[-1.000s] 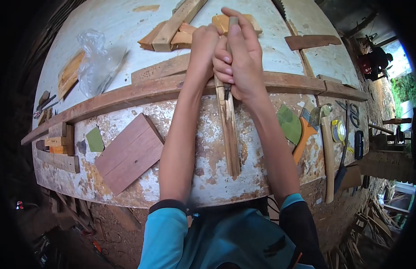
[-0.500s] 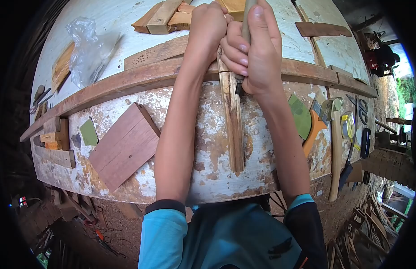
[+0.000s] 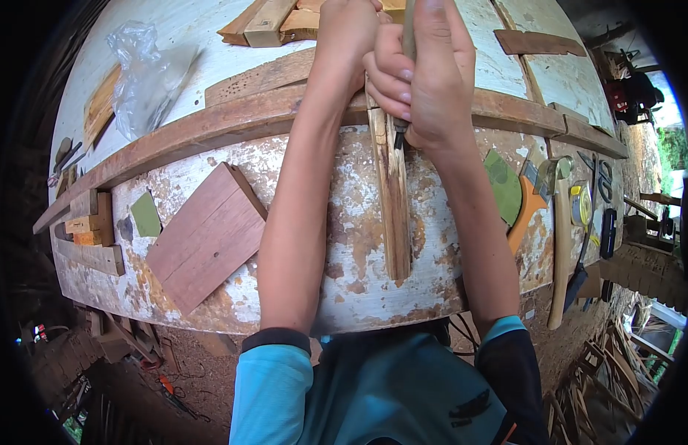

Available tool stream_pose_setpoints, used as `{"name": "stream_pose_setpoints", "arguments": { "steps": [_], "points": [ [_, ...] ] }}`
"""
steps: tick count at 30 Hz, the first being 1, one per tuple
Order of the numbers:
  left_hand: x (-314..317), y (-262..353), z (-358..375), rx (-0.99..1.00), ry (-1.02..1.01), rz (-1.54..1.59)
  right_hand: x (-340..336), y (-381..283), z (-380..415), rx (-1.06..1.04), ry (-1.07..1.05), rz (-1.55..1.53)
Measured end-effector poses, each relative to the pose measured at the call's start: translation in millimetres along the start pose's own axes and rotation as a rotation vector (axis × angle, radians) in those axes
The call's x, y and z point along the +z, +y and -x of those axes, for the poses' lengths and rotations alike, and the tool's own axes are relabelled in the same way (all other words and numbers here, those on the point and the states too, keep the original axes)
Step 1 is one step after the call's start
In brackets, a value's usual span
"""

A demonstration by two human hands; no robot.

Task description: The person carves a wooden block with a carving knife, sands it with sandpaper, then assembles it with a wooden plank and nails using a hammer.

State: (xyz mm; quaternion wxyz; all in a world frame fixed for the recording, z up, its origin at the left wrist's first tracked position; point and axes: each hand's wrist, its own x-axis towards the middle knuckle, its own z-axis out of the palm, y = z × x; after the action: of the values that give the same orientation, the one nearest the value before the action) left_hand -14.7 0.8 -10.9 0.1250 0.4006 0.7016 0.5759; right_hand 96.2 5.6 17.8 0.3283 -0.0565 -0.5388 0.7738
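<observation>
My right hand (image 3: 437, 81) is wrapped round a slim grey tool (image 3: 410, 37), held upright with the thumb along it. The tool's black lower end (image 3: 399, 139) pokes out below my fist; its far end is out of the picture. Beside it, my left hand (image 3: 351, 37) is closed at the top edge, its fingertips mostly hidden, so what it grips does not show. A narrow, streaked wooden strip (image 3: 392, 208) runs from under my hands towards the near table edge, lying across a long wooden bar (image 3: 210, 126).
Left on the worn table (image 3: 344, 297) lie a reddish board (image 3: 207, 237), small wood blocks (image 3: 92, 219) and a plastic bag (image 3: 140, 81). Right are green sandpaper (image 3: 500, 182), an orange-handled saw (image 3: 526, 215), a hammer (image 3: 561, 252), a tape measure (image 3: 580, 204) and scissors (image 3: 604, 182).
The view has shifted a little. Both hands sit slightly higher in the picture, the right one a little further right with the grey tool still in it. My grip looks the same.
</observation>
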Motion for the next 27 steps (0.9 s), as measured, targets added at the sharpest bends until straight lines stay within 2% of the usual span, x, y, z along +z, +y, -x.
{"name": "stream_pose_setpoints", "arguments": {
  "steps": [1,3,6,7,10,13,18,22,25,27],
  "points": [
    [-0.6,4.0,1.6,0.066,-0.021,-0.057,0.1,-0.4,0.5,-0.020,-0.027,-0.008],
    [2.2,1.0,-0.2,0.018,0.030,0.019,1.2,-3.2,3.2,-0.058,-0.082,-0.021],
    [3.4,-3.0,-2.0,-0.103,0.065,0.199,8.1,-12.4,9.4,0.006,0.029,-0.079],
    [2.7,-1.9,-2.2,-0.152,0.071,0.269,6.4,-10.2,9.1,-0.007,-0.002,-0.071],
    [2.3,13.6,9.2,-0.124,0.099,0.351,-3.1,0.5,7.5,-0.026,-0.060,-0.087],
    [2.8,6.1,2.6,-0.325,0.056,0.453,-1.7,-2.6,7.5,0.003,-0.022,-0.133],
    [4.9,7.2,2.1,-0.165,0.123,0.324,1.5,-4.4,7.1,0.082,0.070,-0.094],
    [1.0,16.7,10.6,-0.122,0.100,0.262,-0.2,-3.8,9.5,0.016,0.004,-0.095],
    [3.2,11.5,2.5,-0.269,0.070,0.456,-2.9,0.3,10.7,-0.021,-0.010,-0.104],
    [3.0,21.5,6.2,-0.330,0.098,0.402,2.5,-7.6,13.6,0.005,0.037,-0.095]
  ]
}}
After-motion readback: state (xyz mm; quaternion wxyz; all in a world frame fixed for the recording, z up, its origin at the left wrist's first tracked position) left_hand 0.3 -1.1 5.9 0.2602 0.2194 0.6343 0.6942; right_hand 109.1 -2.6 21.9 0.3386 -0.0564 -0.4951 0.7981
